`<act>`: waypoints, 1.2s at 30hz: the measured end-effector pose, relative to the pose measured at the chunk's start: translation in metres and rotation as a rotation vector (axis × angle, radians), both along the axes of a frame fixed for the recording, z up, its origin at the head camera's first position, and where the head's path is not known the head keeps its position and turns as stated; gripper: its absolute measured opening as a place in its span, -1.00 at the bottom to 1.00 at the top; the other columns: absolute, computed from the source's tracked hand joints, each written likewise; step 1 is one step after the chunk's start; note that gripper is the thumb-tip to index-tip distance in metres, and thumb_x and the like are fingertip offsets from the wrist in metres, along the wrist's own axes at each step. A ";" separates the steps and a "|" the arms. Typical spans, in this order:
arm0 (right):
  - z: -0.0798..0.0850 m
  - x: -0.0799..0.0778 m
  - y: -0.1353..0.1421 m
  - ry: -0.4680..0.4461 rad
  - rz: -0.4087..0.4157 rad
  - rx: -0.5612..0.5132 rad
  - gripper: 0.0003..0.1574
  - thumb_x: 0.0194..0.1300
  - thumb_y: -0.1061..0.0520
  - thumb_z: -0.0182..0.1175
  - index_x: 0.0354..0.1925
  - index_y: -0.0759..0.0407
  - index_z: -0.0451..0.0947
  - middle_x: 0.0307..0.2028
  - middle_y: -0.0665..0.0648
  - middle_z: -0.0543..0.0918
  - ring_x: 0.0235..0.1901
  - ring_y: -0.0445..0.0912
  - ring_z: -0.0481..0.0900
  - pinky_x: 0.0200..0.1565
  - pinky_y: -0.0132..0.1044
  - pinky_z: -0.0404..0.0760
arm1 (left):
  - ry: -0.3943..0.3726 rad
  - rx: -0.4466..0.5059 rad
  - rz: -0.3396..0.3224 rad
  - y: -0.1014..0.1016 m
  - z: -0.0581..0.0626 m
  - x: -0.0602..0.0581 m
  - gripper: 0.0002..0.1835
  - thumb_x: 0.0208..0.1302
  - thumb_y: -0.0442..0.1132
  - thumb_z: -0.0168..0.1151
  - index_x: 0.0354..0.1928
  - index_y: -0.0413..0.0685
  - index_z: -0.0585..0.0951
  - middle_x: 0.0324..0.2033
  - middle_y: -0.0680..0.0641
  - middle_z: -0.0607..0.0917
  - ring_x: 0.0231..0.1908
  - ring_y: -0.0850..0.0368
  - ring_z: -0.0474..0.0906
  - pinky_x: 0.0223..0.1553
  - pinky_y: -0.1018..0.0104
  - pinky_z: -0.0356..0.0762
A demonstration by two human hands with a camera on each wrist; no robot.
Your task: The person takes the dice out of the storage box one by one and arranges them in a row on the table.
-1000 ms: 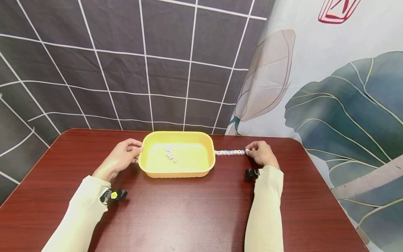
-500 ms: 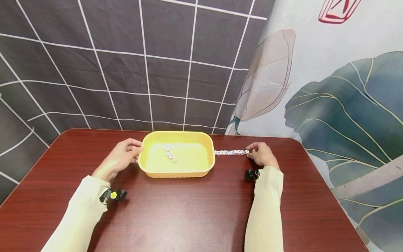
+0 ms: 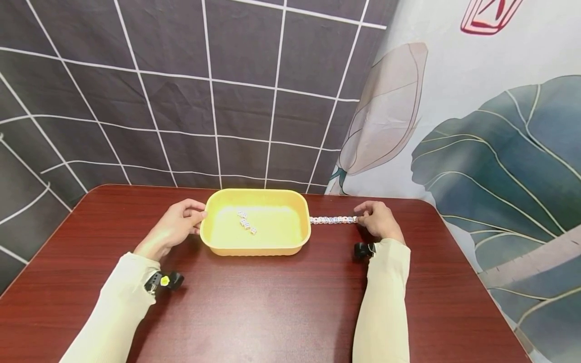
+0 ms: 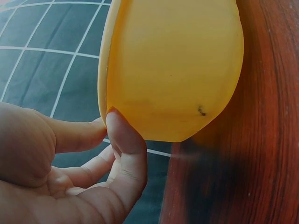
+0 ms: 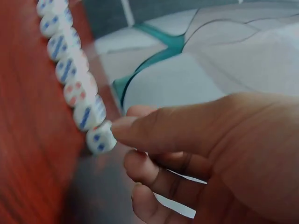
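My left hand (image 3: 174, 227) pinches the left end of a yellow plastic tub (image 3: 254, 251) by its rim, with thumb and finger on either side of the rim in the left wrist view. Several white dice (image 3: 245, 224) lie on the tub's floor. From the tub's right side a straight row of dice (image 3: 333, 220) runs across the table. At its outer end is my right hand (image 3: 378, 220), thumb tip right against the last die (image 5: 99, 141). The index finger is raised away from that die, and the other fingers are loosely bent. Blue and red pips show on the dice.
The dark red wooden table (image 3: 272, 302) has its back edge just behind the tub. A dark grid-patterned cloth (image 3: 172, 101) and a pale leaf-printed cloth (image 3: 499, 151) hang behind it. Black wrist cameras sit on both sleeves.
My right hand has brought a die to the outer end of the row, and its index finger has lifted off it. The left hand and tub have stayed in place.
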State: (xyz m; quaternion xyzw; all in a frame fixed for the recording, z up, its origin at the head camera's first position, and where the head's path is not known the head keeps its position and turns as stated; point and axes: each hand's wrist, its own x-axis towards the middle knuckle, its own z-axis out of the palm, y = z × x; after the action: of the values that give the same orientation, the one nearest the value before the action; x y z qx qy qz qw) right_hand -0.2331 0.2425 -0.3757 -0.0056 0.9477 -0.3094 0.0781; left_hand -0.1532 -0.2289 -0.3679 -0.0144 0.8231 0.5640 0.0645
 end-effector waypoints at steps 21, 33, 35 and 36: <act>0.038 0.003 -0.051 0.183 0.271 -0.160 -0.65 0.30 0.17 0.38 0.05 0.18 0.65 -0.10 0.22 0.73 -0.12 0.01 0.66 -0.02 -0.24 0.62 | -0.010 -0.009 0.003 0.001 0.001 0.000 -0.64 0.52 -0.37 0.06 0.21 -0.51 0.38 -0.24 -0.18 0.65 -0.43 0.29 0.57 -0.32 0.44 0.68; 0.044 0.007 -0.097 0.176 0.392 -0.190 -0.56 0.23 0.13 0.45 0.06 0.22 0.64 0.00 0.24 0.65 -0.01 0.09 0.68 0.15 0.00 0.66 | -0.012 -0.006 -0.001 0.001 0.001 0.000 -0.64 0.53 -0.36 0.06 0.21 -0.50 0.37 -0.23 -0.19 0.65 -0.42 0.27 0.57 -0.32 0.44 0.68; 0.043 0.008 -0.105 0.178 0.409 -0.192 -0.56 0.23 0.13 0.45 0.06 0.22 0.64 0.00 0.25 0.61 -0.01 0.10 0.66 0.15 -0.01 0.66 | -0.012 -0.006 -0.001 0.001 0.000 0.000 -0.64 0.53 -0.36 0.06 0.21 -0.50 0.37 -0.23 -0.19 0.65 -0.43 0.28 0.57 -0.32 0.44 0.68; 0.043 0.008 -0.109 0.179 0.420 -0.188 -0.56 0.24 0.12 0.45 0.06 0.22 0.64 0.00 0.26 0.59 -0.01 0.11 0.66 0.15 -0.01 0.65 | -0.010 -0.006 -0.002 0.001 0.000 0.000 -0.64 0.53 -0.36 0.06 0.21 -0.50 0.37 -0.23 -0.19 0.65 -0.43 0.28 0.57 -0.32 0.44 0.68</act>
State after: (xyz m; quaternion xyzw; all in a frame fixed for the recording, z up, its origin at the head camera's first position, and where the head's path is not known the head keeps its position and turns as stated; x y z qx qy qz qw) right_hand -0.2248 0.1333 -0.3328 -0.2368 0.8961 -0.3713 0.0557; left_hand -0.1534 -0.2283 -0.3677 -0.0169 0.8244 0.5615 0.0692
